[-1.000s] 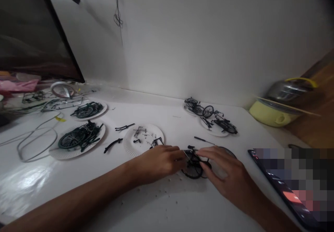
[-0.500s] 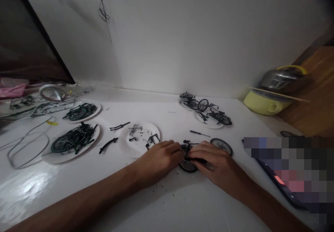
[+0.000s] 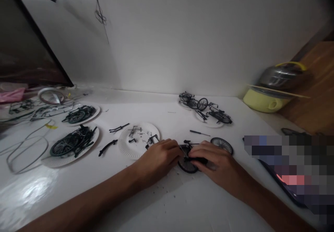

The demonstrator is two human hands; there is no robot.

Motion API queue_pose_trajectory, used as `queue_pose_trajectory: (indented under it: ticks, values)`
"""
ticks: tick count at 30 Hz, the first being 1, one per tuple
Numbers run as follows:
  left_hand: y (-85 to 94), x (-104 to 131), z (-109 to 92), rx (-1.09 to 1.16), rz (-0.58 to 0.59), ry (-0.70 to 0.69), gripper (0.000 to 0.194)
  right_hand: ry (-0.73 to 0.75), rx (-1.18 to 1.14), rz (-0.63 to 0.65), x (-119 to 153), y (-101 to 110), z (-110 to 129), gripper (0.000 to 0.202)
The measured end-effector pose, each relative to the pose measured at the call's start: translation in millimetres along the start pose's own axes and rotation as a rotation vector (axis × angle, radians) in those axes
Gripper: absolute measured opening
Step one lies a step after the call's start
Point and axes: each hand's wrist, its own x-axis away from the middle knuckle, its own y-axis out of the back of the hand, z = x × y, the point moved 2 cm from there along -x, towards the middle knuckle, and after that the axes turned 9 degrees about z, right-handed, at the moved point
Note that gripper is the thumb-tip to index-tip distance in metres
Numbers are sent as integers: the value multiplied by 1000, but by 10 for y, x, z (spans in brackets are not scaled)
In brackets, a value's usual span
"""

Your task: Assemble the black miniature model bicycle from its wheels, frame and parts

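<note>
A small black model bicycle [image 3: 188,166] lies on the white table between my hands, one wheel toward me. My left hand [image 3: 163,157] is closed at its left side, fingertips pinched on a thin silver piece too small to identify. From the right, my right hand [image 3: 215,158] grips the bicycle's dark frame near the wheel hub. Just beyond my right hand lies a loose spoked wheel [image 3: 221,145]. A slim black screwdriver [image 3: 199,133] rests behind the bicycle. Left of my left hand, a paper plate [image 3: 125,147] holds small metal and black parts.
Plates with green bicycle parts [image 3: 70,145] stand at the left, beside looped wire [image 3: 28,171]. Black model bicycles [image 3: 220,116] lie at the back right. A yellow-green pot [image 3: 263,101] and a blurred-out device [image 3: 289,171] are at the right. Tiny screws are scattered near me.
The view has shifted slightly. Both hands keep nearly the same places at the bicycle, and a bit more of the thin silver piece shows by my left fingertips.
</note>
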Motion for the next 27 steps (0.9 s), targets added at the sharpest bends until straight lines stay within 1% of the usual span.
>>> queue_pose_trajectory:
  ticks: [2,4,7,9,11,13,15,16,17,18,20,22,25,27]
  values:
    - [26,7,3,3,-16,-4,15,-1,0,4,11,-4,-6,15]
    - [69,24,7,-4,-59,-10,14,3,2,8,16,-9,-15,15]
    - [167,57,48,-34,-155,5,13,18,16,1,18,-7,-26,15]
    - [266,81,119,-68,-218,31,13,27,26,-12,19,10,-25,16]
    - [411,114,228,-148,-265,65,12,17,28,-26,22,39,-20,15]
    - [597,166,365,-292,-277,118,13,-5,26,-48,27,74,-15,13]
    - [803,247,521,-421,-291,216,15,-30,19,-78,34,103,-22,12]
    - [901,295,600,-463,-317,280,14,-38,14,-93,37,113,-31,12]
    - [984,343,676,-494,-345,343,14,-44,9,-105,38,120,-43,11]
    - [1043,385,747,-510,-347,396,15,-49,3,-113,38,124,-59,11]
    - [1090,439,855,-517,-331,434,16,-51,-8,-129,35,133,-92,9]
    - [1062,454,920,-509,-288,441,17,-61,-16,-153,32,154,-123,6]
    - [994,440,940,-489,-212,423,20,-90,-7,-180,32,209,-163,5]
    - [993,439,919,-470,-150,387,20,-121,13,-182,33,247,-187,6]
